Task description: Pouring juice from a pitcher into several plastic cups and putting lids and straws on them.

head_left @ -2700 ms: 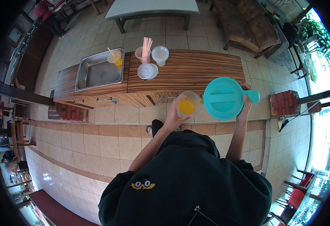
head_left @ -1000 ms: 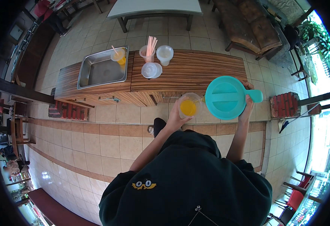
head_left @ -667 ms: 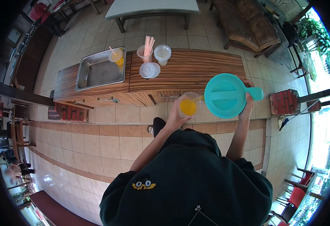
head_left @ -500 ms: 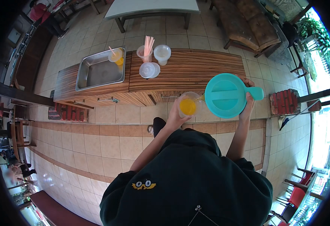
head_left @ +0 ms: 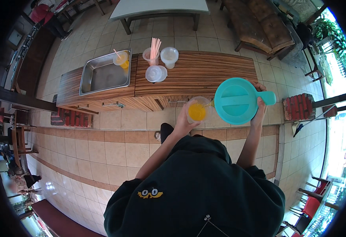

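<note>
My left hand (head_left: 185, 119) is wrapped round a clear plastic cup (head_left: 189, 102) part-filled with orange-yellow drink (head_left: 197, 112). To its right, a turquoise lidded pitcher (head_left: 236, 112) tilts toward the cup, and some yellow liquid shows between its spout and the cup's rim. My right hand (head_left: 261, 110) grips this pitcher on its handle side, fingers and thumb around it; the palm is hidden. Both are held in front of the counter's near edge.
On the wood-grain counter (head_left: 204, 73) stand a cup of pink straws (head_left: 155, 49), a stack of clear cups (head_left: 169, 55) and clear lids (head_left: 156, 74). A metal tray (head_left: 102, 81) holds a filled cup with a straw (head_left: 122, 60). Brick blocks (head_left: 299, 108) flank the counter.
Both hands hold the cup and pitcher almost still, and the yellow liquid at the spout reaches slightly farther toward the cup. At the far left, a seated person has shifted.
</note>
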Available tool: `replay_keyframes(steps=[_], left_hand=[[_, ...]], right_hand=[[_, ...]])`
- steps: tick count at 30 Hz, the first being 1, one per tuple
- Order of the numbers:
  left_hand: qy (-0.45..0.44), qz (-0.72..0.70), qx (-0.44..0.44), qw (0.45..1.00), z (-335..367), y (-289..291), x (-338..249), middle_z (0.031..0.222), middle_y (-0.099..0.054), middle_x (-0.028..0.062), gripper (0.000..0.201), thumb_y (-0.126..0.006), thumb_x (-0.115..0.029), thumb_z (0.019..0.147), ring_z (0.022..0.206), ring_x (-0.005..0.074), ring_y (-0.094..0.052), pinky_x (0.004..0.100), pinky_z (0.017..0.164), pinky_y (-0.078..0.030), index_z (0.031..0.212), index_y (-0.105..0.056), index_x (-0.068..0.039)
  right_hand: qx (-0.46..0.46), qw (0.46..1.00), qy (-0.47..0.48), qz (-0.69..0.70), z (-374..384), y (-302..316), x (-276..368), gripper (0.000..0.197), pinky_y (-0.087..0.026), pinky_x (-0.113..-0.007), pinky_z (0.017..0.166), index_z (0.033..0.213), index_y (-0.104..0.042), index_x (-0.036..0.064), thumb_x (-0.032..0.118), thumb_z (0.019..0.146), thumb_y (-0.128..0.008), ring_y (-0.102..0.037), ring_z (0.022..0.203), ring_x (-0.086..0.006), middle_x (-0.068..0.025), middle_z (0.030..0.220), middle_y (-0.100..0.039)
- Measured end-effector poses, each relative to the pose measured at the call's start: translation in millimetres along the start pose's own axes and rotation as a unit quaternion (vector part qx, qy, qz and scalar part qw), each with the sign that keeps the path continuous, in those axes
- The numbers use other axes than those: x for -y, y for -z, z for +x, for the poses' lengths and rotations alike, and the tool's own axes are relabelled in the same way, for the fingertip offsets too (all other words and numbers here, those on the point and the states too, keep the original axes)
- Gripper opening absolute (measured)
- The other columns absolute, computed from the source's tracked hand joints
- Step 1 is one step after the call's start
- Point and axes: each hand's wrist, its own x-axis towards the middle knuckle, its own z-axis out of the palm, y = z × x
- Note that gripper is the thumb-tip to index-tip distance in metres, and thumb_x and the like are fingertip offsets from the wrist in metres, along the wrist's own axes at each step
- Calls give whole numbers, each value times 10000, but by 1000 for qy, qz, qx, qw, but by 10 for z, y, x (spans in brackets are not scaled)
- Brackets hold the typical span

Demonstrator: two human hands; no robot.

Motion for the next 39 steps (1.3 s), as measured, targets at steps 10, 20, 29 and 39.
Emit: replay_keyframes(steps=[10, 20, 29, 39], left_hand=[[6, 9, 12, 1000, 11, 3, -1, 1167, -411, 139, 751, -732, -90, 610, 1109, 304, -402, 368, 939, -326, 1234, -316, -49], [-6, 18, 15, 1000, 34, -7, 1, 1153, -420, 139, 740, -728, -99, 619, 1095, 306, -411, 371, 928, -332, 1233, -319, -49], [7, 0, 16, 1000, 77, -15, -3, 1159, -419, 134, 750, -733, -65, 597, 1102, 295, -412, 362, 933, -333, 1228, -327, -48], [11, -8, 11, 1000, 120, -40, 28, 1187, -417, 127, 751, -733, -60, 591, 1124, 291, -402, 361, 944, -327, 1229, -337, -63]], right_hand=[[-21, 1000, -9, -7, -1, 4, -7, 533, -349, -343, 898, 1095, -399, -18, 404, 774, -461, -447, 1041, -230, -184, 1132, -466], [-26, 999, -11, -19, 0, 80, -92, 524, -352, -339, 890, 1085, -401, -23, 395, 773, -457, -453, 1028, -227, -186, 1134, -465], [-11, 1000, -10, -6, 56, 62, -45, 535, -353, -355, 905, 1102, -383, -16, 399, 775, -462, -444, 1068, -253, -197, 1136, -464], [-8, 1000, -12, 5, 91, 62, -10, 523, -342, -361, 916, 1110, -375, -8, 394, 786, -458, -441, 1072, -255, -206, 1144, -459]])
